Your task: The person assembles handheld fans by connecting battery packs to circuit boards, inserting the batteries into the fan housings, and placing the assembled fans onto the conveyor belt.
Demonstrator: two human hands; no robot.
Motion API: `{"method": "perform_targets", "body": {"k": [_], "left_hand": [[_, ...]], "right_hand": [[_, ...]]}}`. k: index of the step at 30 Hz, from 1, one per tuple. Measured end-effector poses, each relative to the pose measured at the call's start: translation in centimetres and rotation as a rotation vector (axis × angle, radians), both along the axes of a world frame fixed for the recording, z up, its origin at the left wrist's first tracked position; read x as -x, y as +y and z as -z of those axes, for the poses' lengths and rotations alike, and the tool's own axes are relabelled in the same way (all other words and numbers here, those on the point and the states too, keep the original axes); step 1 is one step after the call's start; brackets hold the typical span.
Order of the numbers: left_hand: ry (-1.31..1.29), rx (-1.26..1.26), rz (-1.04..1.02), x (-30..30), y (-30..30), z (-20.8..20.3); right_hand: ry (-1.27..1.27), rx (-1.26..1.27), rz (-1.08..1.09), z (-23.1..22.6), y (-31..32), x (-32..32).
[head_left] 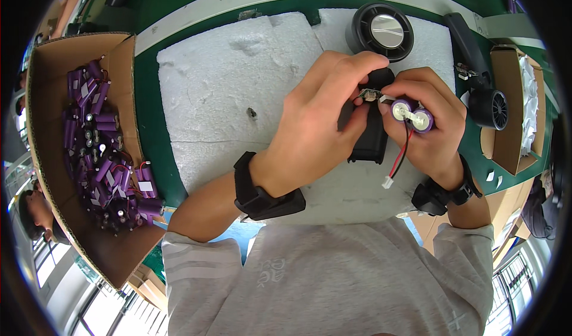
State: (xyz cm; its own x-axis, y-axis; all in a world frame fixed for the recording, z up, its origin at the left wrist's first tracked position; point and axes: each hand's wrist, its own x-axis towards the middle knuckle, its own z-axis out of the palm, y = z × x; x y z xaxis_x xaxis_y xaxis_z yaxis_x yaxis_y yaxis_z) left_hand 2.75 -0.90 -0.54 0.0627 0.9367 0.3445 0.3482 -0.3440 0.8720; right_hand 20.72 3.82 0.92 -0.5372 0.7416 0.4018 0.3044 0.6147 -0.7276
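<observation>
Above the foam sheet (217, 86), both my hands meet over a black elongated housing (367, 148), which they partly hide. My left hand (319, 115) pinches a small green circuit board (370, 95) between thumb and fingers. In my right hand (438, 106) is a purple two-cell battery pack (421, 120), its metal ends facing up. Red and black wires hang from the pack to a white plug (387, 183). The right fingertips reach the board's right end; whether they grip it too, I cannot tell.
On the left, a cardboard box (50, 92) holds many purple battery packs (107, 169). Behind my hands stands a round black part (381, 32) with a silver disc. Further right lie a black handled device (490, 108) and a smaller box (503, 127) with white pieces. A person is at the left edge.
</observation>
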Motion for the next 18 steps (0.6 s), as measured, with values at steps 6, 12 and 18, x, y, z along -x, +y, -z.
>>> {"method": "perform_targets", "body": {"k": [6, 12, 18], "left_hand": [[-0.020, -0.082, -0.043, -0.10, -0.08, 0.48], [-0.123, -0.045, -0.033, 0.09, -0.27, -0.11], [0.120, 0.022, -0.182, 0.10, -0.60, -0.30]], "right_hand": [[-0.012, 0.062, 0.037, -0.16, -0.09, 0.30], [0.027, 0.144, 0.089, -0.14, -0.10, 0.41], [0.052, 0.172, 0.101, -0.07, 0.19, 0.29]]}}
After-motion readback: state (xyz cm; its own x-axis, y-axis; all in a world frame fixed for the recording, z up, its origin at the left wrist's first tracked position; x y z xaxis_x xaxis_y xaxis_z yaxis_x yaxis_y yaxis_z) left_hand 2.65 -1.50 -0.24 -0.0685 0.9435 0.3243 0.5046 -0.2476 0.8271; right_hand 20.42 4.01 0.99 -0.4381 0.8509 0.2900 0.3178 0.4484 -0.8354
